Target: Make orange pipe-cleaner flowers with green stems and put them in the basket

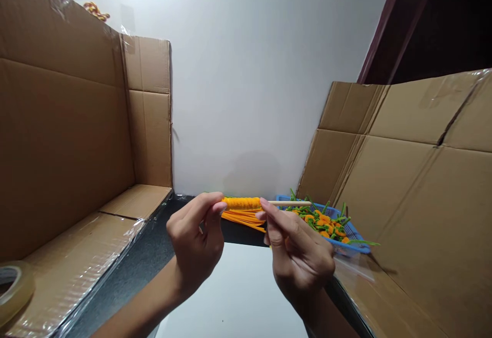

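An orange fuzzy pipe cleaner [242, 204] is wound in a tight coil around a thin wooden stick [290, 203], held level between my hands. My left hand [200, 235] pinches the coil's left end between thumb and fingers. At the coil's right end, my right hand [298, 251] is closed with its fingertips on the coil and stick; the bare stick reaches out to the right past them. Behind and below the coil lies a bundle of straight orange pipe cleaners [244, 218], partly hidden by my right hand.
A blue plastic basket [359, 248] at the right holds several orange and green pipe-cleaner pieces [326, 225]. A white board [234, 297] lies on the dark tabletop [142, 251]. Cardboard panels [149, 118] stand at both sides. A tape roll [15, 292] sits at lower left.
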Tool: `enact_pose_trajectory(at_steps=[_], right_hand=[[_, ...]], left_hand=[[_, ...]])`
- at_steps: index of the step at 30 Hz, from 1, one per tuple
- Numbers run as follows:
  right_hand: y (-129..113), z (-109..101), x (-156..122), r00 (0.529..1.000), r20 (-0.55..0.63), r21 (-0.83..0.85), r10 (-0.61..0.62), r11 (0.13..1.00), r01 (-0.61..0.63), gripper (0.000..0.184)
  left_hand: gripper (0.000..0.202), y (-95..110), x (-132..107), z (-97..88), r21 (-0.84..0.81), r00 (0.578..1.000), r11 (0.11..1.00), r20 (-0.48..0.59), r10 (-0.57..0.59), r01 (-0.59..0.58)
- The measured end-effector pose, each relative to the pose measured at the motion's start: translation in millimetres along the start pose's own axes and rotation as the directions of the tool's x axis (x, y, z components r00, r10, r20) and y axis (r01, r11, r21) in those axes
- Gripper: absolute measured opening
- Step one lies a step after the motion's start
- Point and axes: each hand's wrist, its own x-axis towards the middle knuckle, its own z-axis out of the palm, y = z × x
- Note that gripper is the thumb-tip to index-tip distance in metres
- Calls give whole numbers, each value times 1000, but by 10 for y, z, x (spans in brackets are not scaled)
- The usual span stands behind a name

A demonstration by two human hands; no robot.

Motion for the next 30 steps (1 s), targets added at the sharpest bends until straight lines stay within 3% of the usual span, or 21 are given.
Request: enact_pose_trajectory(at_steps=[4, 6, 9, 11, 16, 20, 24, 30], right_hand=[[83, 144, -117, 992, -44, 110, 121, 987, -115, 48], [105, 192, -127, 966, -56, 209, 254, 949, -238, 37], [87, 208, -51, 855, -21, 419, 518, 781, -463, 13], [51, 190, 26, 777, 26, 535, 628, 648, -542, 8], [-32, 156, 109, 653, 116, 674, 748, 423, -605, 15], [-70, 165, 115, 599, 112, 768, 793, 313, -558, 34], [-69, 150, 163, 554, 139, 771, 821, 261, -580, 48], [17, 95, 197, 607, 194, 746, 771, 286, -602, 47]], left_hand=[[23, 14, -14, 30, -62, 985, 985, 65, -158, 162], [26, 11, -28, 54, -98, 965, 964, 111, -236, 247], [30, 12, -54, 90, -120, 947, 947, 159, -278, 298], [28, 16, -73, 105, -120, 955, 955, 156, -250, 270], [21, 52, -112, 107, -105, 970, 970, 131, -205, 219], [21, 94, -128, 110, -133, 958, 956, 152, -242, 262], [34, 107, -94, 110, -184, 886, 884, 270, -376, 431], [48, 49, 67, 46, -156, 696, 751, 530, -484, 641]])
